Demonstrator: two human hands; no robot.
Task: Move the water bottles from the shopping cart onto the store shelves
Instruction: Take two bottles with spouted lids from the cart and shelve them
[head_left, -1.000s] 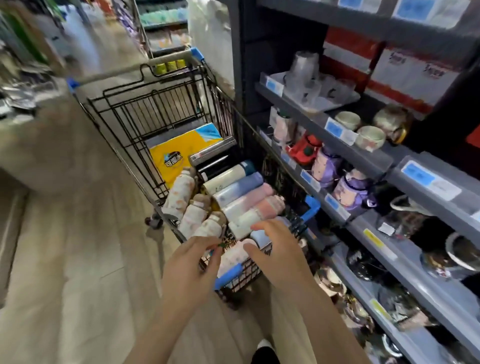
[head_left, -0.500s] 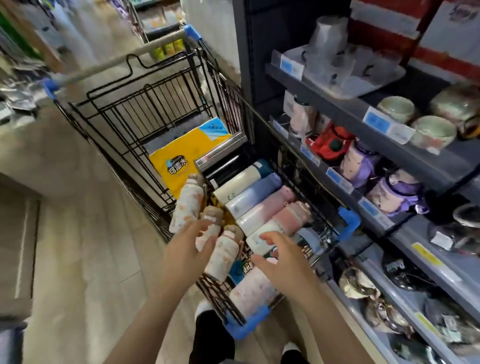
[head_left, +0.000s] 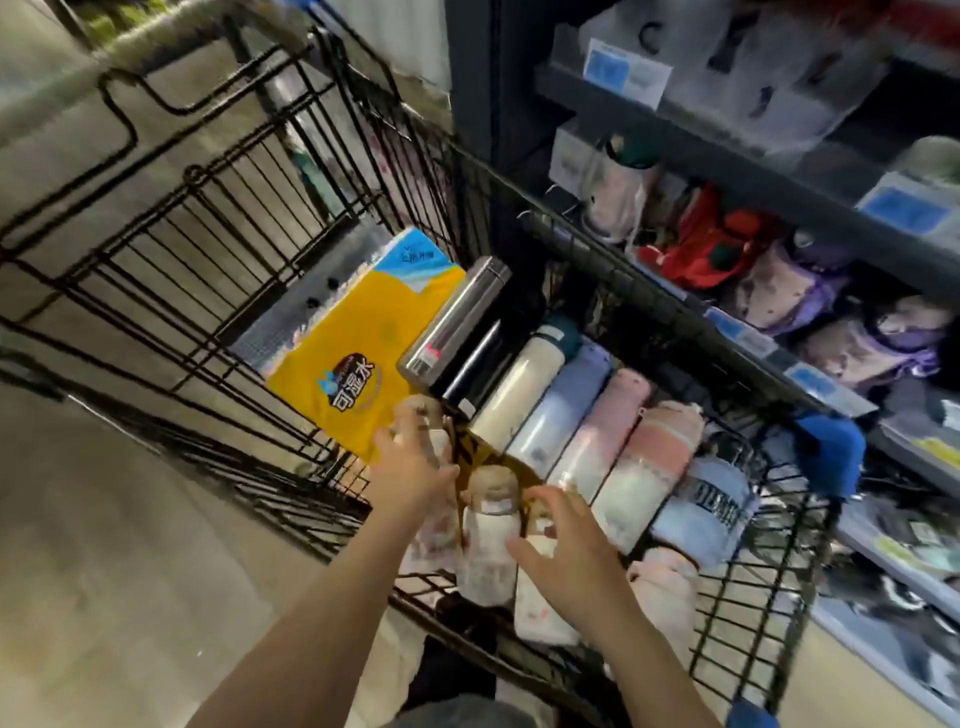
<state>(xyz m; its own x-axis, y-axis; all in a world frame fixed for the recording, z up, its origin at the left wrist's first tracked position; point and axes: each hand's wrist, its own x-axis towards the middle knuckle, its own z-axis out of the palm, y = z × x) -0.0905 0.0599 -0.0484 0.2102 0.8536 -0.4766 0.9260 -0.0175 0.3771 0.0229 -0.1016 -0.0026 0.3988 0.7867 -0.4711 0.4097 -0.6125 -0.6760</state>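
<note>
Both hands have gone deeper into the cart (head_left: 218, 291) than half a second ago, and the view has dropped closer, so the basket now fills most of the picture. The left hand (head_left: 415, 467) has moved up toward 11 o'clock and lies over the leftmost patterned bottle (head_left: 431, 540), fingers spread across its cap end next to the yellow pack (head_left: 358, 358); the blur makes it hard to say, but the grip looks apart and laid on the bottle, not clamped round it. The right hand (head_left: 566, 551) has shifted left, off the pink flasks and onto the third patterned bottle (head_left: 540, 597), fingers splayed and relaxed, thumb pointing toward 9 o'clock, so its grip is apart as well. The middle patterned bottle (head_left: 491, 540) shows between the two hands, untouched. The other bottles lie where they were, side by side and slanting toward 1 o'clock: steel flask (head_left: 457, 317), black flask (head_left: 478, 364), cream flask (head_left: 519, 389), lilac flask (head_left: 561, 410), then two pink ones (head_left: 602, 431) and a grey-blue cup (head_left: 711, 509) at 3 o'clock. All remain in the cart. The shelves (head_left: 753, 166) at 2 o'clock carry purple and red goods behind blue price tags.
</note>
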